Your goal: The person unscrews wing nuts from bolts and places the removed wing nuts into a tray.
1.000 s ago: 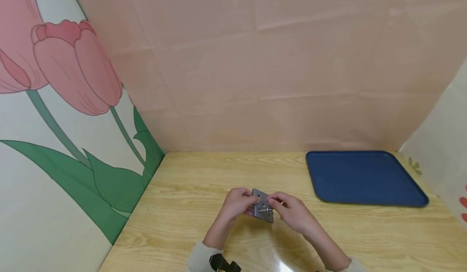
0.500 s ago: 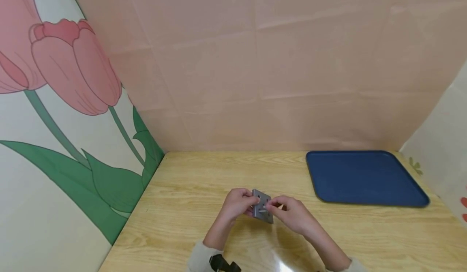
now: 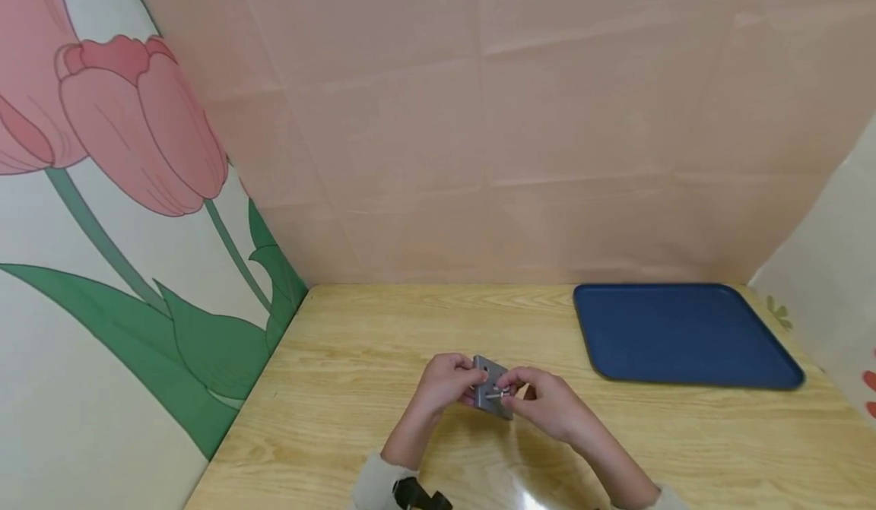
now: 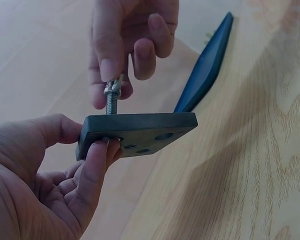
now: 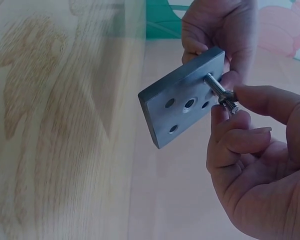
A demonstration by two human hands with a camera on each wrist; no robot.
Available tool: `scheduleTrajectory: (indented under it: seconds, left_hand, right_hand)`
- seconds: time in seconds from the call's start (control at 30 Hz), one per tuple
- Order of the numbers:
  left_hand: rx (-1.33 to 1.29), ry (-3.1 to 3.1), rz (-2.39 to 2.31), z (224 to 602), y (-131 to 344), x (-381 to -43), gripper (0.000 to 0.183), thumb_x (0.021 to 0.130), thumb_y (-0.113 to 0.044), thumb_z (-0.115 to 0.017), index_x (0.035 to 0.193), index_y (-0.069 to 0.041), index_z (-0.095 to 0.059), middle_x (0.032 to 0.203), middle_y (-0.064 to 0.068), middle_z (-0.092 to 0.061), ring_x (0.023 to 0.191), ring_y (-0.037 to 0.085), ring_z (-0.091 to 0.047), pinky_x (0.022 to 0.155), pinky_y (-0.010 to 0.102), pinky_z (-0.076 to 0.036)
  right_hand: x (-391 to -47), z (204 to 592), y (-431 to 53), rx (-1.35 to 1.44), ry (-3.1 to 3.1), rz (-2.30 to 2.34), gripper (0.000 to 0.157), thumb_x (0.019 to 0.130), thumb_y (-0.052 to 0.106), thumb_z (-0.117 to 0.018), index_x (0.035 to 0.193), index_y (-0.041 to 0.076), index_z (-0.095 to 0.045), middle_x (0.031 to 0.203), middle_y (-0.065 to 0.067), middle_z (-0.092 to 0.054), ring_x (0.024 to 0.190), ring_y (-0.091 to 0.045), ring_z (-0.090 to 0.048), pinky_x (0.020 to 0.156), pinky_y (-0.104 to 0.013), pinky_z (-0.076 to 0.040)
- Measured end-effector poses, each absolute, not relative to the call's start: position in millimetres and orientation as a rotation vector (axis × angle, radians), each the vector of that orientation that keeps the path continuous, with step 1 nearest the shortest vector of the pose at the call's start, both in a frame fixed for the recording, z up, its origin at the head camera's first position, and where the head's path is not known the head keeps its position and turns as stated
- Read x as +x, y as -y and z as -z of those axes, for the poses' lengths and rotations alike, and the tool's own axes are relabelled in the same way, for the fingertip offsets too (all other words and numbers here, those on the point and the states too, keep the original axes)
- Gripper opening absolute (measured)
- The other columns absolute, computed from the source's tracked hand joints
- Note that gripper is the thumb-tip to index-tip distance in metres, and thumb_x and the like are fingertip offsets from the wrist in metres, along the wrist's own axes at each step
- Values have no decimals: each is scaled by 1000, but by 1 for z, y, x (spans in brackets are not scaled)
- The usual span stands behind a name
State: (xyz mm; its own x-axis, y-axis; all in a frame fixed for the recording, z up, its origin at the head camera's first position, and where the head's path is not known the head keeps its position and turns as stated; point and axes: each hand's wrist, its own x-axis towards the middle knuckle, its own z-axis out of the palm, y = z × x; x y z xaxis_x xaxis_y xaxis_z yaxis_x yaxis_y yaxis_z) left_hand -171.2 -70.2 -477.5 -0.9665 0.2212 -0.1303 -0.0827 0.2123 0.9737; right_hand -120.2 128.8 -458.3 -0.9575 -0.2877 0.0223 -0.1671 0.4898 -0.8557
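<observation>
A grey metal plate [image 5: 177,102] with several round holes is held up by my left hand [image 3: 445,381], thumb on one face and fingers on the other at one end. From one of its holes a threaded bolt [image 5: 216,86] sticks out. My right hand [image 3: 547,401] pinches a small metal nut [image 4: 112,89] on that bolt near its free end, thumb and forefinger closing around it. A length of bare thread shows between nut and plate in both wrist views. The bolt's other end is partly covered by the left fingertips [image 4: 97,152].
A blue tray [image 3: 684,335] lies at the back right of the wooden table [image 3: 342,419]. A plain pinkish sheet [image 3: 479,130] hangs behind, and a tulip-patterned wall [image 3: 137,251] borders the left side.
The right fingers have shifted around the bolt's end, covering it half a second ago and showing more of it now. The left hand and the plate stay almost still.
</observation>
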Motion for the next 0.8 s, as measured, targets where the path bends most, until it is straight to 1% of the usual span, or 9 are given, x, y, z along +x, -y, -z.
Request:
scheduleTrajectory:
  seconds: [0.2,0.4,0.47,0.53,0.67,0.73,0.8]
  left_hand:
    - [136,-2251,-1828,478,71,-171,14,83,-10,-75,88,1,-69,75,8,-71,60,15,-67,54,30,-60]
    - [133,-2248,-1831,478,71,-170,14,83,-9,-75,89,2,-68,73,7,-70,58,14,-65,53,30,-60]
    - [131,-2244,-1834,478,71,-170,14,83,-9,-75,89,2,-68,74,7,-70,59,14,-65,53,29,-59]
    - [132,-2247,-1833,478,72,-169,15,83,-10,-75,90,2,-69,74,7,-71,59,14,-65,53,29,-59]
    - [135,-2259,-1823,476,72,-168,17,84,-13,-76,91,1,-70,76,7,-72,60,15,-65,54,30,-60]
    - [136,-2266,-1817,476,72,-168,17,85,-14,-76,92,0,-70,77,7,-72,61,15,-66,55,32,-60]
    - [138,-2266,-1819,475,72,-167,17,85,-14,-77,92,0,-70,77,8,-72,61,16,-66,55,33,-60]
  right_hand:
    - [-119,458,-128,-397,-2615,1488,20,89,9,-74,108,12,-70,96,-3,-61,61,-11,-49,49,-23,-41]
    - [-118,458,-127,-394,-2617,1478,19,89,8,-74,107,13,-70,96,-3,-62,63,-12,-50,50,-24,-42]
    - [-118,458,-127,-396,-2613,1479,16,91,12,-73,108,13,-71,97,-3,-63,64,-13,-51,51,-24,-43]
    - [-119,458,-127,-376,-2617,1478,15,94,19,-71,108,14,-71,98,-1,-64,68,-14,-52,54,-25,-44]
    - [-121,457,-126,-269,-2637,1472,22,100,35,-64,109,17,-72,97,1,-67,77,-16,-53,61,-29,-45]
    - [-122,457,-125,-213,-2650,1458,24,101,37,-61,110,18,-73,96,3,-68,81,-16,-54,65,-31,-46]
    - [-122,456,-125,-180,-2656,1443,22,102,36,-60,109,19,-73,96,4,-69,84,-16,-55,68,-32,-47]
